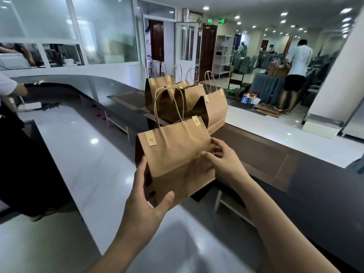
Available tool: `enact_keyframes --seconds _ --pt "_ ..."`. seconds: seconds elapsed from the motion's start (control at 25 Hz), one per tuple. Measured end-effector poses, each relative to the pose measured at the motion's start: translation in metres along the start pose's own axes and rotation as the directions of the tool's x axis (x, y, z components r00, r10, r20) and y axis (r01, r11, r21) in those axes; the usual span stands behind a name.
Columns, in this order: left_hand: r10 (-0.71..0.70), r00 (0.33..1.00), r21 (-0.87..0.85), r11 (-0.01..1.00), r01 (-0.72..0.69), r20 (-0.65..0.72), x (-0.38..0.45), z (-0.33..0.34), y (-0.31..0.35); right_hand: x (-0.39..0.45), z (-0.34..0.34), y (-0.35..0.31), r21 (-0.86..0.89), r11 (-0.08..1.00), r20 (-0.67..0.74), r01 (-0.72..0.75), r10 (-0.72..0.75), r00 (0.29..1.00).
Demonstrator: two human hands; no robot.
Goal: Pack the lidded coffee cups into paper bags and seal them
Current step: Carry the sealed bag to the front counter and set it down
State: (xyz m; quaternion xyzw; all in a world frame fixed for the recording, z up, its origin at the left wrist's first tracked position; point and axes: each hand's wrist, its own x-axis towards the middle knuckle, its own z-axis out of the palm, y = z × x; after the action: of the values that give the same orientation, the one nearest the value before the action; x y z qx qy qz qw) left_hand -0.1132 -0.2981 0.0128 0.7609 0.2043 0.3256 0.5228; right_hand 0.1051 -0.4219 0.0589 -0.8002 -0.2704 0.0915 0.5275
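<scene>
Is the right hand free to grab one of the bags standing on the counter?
Probably not yet: the right hand is pinching the held bag's side, so it's occupied. Nothing blocks the way to the standing bags ahead.

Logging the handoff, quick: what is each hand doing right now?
Left hand: grips the lower left corner of the sealed paper bag.
Right hand: pinches the same bag's right edge.

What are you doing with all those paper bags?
A person is holding a brown paper bag, already shut with two stickers, using both hands. The left hand grips its bottom corner and the right hand holds its side. Three more sealed bags stand behind it on the dark counter.
</scene>
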Motion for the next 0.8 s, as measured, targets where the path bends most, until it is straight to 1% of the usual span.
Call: enact_keyframes --seconds 0.16,0.44,0.64,0.8 --pt "0.035 0.998 -0.001 0.999 -0.035 0.060 0.032 0.030 0.005 0.033 -0.017 0.007 0.011 0.999 -0.074 -0.053 0.053 0.996" --pt "0.091 0.979 -0.036 0.996 -0.086 0.181 0.077 0.075 0.002 0.081 -0.047 0.030 0.074 0.993 -0.220 -0.096 0.110 0.969" --pt "0.113 0.961 -0.039 0.994 -0.107 0.252 0.098 0.104 -0.006 0.105 -0.057 0.048 0.137 0.983 -0.281 -0.119 0.154 0.947" --pt "0.110 0.954 -0.059 0.993 -0.098 0.280 0.110 0.125 -0.016 0.121 -0.063 0.065 0.157 0.978 -0.292 -0.135 0.177 0.940"
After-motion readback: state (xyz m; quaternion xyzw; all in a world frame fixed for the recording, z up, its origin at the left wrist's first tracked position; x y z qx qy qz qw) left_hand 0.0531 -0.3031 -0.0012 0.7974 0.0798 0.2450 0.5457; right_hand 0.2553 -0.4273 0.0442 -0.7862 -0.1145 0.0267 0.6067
